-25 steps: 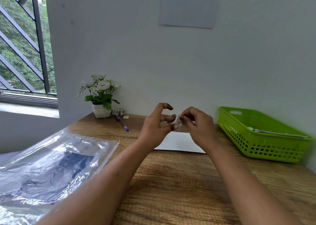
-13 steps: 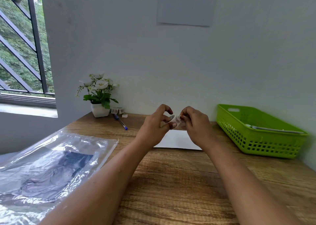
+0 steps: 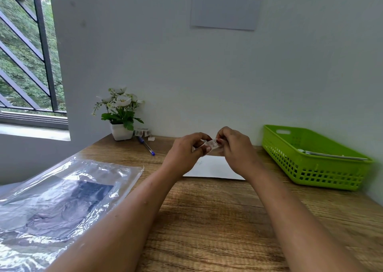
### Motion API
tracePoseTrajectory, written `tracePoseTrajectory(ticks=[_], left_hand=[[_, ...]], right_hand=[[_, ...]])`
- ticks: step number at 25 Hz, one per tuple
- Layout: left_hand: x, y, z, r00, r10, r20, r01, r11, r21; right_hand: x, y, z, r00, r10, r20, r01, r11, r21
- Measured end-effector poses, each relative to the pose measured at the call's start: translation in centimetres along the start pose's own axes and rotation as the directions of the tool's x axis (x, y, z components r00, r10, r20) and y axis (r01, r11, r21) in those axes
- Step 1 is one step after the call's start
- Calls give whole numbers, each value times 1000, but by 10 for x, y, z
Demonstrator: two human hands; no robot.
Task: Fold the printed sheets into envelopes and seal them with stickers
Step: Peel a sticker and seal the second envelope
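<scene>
Both hands, left hand (image 3: 186, 153) and right hand (image 3: 236, 147), pinch a small sticker (image 3: 213, 143) above the white sheet (image 3: 213, 167); peel it slowly and keep it flat, so the glue stays clean.

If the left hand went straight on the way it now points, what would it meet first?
Likely the right hand. The left hand points forward and to the right, and both hands pinch the same small white printed sticker strip between them. How far apart they are in depth is unclear.
</scene>
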State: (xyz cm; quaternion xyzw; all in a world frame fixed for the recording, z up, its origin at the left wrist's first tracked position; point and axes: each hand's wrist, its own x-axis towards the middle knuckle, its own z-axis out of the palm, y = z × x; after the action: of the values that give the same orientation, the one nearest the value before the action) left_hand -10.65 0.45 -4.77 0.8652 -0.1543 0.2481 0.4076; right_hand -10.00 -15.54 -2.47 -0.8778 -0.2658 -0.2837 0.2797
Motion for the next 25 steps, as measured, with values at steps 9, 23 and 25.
tracePoseTrajectory(ticks=[9, 23, 25], left_hand=[[-5, 9, -4, 990, -124, 73, 140, 938, -318], [0, 14, 7, 964, -235, 121, 259, 748, -611], [0, 13, -5, 950, -301, 83, 262, 621, -738]], right_hand=[[1, -1, -4, 998, 65, -9, -62, 979, 193], [6, -3, 3, 922, 377, -91, -322, 875, 362], [9, 11, -1, 860, 469, -202, -336, 818, 467]])
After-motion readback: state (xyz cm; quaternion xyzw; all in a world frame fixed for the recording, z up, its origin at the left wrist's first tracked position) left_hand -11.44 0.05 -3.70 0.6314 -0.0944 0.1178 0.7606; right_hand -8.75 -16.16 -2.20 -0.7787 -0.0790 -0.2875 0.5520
